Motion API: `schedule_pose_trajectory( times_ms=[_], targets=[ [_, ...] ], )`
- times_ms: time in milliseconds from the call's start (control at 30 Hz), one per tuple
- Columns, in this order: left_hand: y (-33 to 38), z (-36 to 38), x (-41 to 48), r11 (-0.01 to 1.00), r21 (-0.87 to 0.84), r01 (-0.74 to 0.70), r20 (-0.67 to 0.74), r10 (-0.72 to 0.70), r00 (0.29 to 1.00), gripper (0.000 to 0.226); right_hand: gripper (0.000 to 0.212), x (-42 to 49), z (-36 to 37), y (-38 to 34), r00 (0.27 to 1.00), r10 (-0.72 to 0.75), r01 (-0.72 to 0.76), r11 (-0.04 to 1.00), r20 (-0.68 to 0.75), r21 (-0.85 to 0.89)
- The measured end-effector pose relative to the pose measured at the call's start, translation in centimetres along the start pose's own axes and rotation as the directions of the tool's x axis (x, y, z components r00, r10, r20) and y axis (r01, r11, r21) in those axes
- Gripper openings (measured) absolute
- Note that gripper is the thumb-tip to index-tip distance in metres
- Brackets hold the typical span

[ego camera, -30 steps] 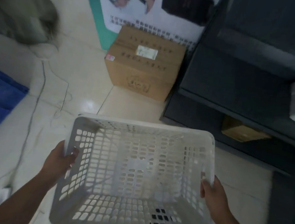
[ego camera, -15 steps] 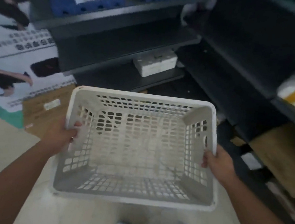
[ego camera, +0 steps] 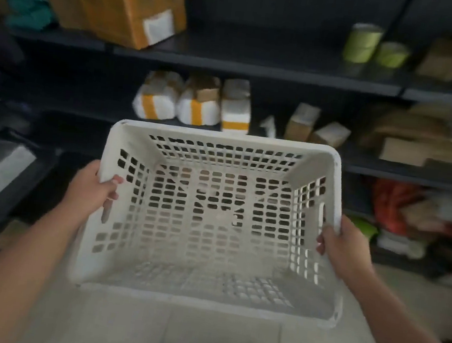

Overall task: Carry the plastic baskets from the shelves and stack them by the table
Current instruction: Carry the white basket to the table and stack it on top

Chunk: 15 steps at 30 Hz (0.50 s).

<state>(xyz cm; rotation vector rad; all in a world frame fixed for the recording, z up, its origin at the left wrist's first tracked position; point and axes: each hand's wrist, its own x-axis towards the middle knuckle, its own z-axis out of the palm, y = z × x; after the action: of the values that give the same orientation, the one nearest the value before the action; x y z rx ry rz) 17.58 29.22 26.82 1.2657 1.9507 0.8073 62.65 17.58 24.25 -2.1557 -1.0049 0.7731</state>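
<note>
A white perforated plastic basket [ego camera: 206, 287] hangs in front of me at waist height, empty and open side up. My left hand [ego camera: 91, 190] grips its left rim, thumb over the edge. My right hand [ego camera: 343, 245] holds the right rim near the handle slot. The basket's far edge reaches toward dark shelves [ego camera: 259, 69]. No table shows in the head view.
The dark shelving carries a cardboard box [ego camera: 131, 5] at upper left, white parcels with orange tape [ego camera: 196, 101] in the middle, green rolls [ego camera: 363, 43] at upper right and flat cardboard [ego camera: 425, 143] on the right. Pale tiled floor [ego camera: 200, 337] lies below.
My view has swung right from the floor and a carton to face the shelves. Both hands have kept their hold on the basket, which stays level in front of me.
</note>
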Motion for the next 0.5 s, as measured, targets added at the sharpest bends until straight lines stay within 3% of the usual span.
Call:
schedule_pose_trajectory(
  times_ms=[100, 233, 367, 500],
  targets=[
    [7.7, 9.6, -0.4, 0.993, 0.005, -0.121, 0.163, 0.119, 0.979, 0.017, 0.015, 0.2, -8.7, 5.6, 0.982, 0.120, -0.118, 0.993, -0.149, 0.026],
    [16.3, 22.9, -3.1, 0.961, -0.025, -0.277, 0.398, 0.264, 0.879, 0.020, 0.017, -1.6, -18.1, 12.7, 0.895, 0.275, -0.251, 0.961, -0.352, 0.112],
    [23.6, 34.5, -7.0, 0.908, -0.072, -0.413, 0.576, 0.376, 0.726, 0.014, 0.018, -4.8, -24.8, 17.8, 0.737, 0.426, -0.363, 0.904, -0.524, 0.225],
    [30.9, 45.1, -12.7, 0.857, -0.157, -0.490, 0.728, 0.435, 0.529, 0.016, 0.019, -8.8, -29.4, 21.7, 0.525, 0.541, -0.461, 0.830, -0.658, 0.314]
  ],
)
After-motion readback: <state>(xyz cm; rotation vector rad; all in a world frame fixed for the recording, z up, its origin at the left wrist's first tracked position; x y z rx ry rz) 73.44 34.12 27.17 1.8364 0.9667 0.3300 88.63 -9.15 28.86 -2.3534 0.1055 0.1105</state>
